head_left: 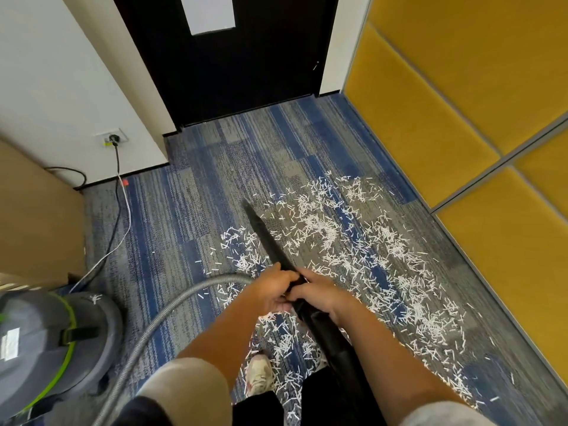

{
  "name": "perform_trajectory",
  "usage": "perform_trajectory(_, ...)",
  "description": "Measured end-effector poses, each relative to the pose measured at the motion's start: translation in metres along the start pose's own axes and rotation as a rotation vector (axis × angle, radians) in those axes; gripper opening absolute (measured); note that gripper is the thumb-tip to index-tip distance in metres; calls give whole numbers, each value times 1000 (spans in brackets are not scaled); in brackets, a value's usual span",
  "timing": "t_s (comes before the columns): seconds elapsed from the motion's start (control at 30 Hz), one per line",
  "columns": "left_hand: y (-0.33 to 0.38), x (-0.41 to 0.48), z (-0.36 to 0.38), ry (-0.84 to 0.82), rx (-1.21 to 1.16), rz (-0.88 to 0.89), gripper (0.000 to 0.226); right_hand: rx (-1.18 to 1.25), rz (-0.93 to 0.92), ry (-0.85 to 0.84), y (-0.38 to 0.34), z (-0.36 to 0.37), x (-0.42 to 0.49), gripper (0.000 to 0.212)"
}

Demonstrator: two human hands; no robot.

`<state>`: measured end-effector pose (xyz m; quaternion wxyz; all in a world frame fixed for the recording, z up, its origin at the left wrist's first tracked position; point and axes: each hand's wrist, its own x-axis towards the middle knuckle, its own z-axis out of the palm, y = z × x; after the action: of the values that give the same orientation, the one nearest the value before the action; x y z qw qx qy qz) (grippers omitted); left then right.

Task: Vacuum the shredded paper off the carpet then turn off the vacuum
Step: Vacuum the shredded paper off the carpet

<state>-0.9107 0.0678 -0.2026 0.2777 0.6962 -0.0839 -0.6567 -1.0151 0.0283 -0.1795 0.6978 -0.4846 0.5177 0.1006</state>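
Blue-grey carpet (190, 210), scattered shredded paper (319, 226), vacuum canister (40, 333)

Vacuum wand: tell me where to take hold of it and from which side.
Grip the wand on its thicker near section, beside where the grey hose meets it, not the slim tapered tip. Come from above, one hand on each side, as the left hand and right hand do. The tube slants down and away toward the shredded paper, so a near grip steers the tip.

Both bare forearms are reaching forward and down, converging at the middle. The left grip (273, 290) and the right grip (319, 295) are touching each other, fingers curling round the black vacuum wand (270, 241), the right lying over its top.
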Motion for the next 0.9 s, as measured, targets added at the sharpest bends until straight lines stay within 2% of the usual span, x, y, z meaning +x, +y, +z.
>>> perform_trajectory(0.27,21,9,22,-43,-18,-12,17,-8,32,74,-6,-26,9,57)
perform_trajectory(0.33,25,14,31,-55,-3,-9,21,-3,31,91,-5,-36,6,55)
perform_trajectory(0.57,33,19,47,-60,-4,-28,25,47,29,123,-1,-48,2,67)
perform_trajectory(0.77,30,15,48,-97,72,-41,23,29,38,93,4,-48,-8,52)
perform_trajectory(0.9,24,6,46,-129,158,-90,22,26,36,61,14,-41,-18,32)
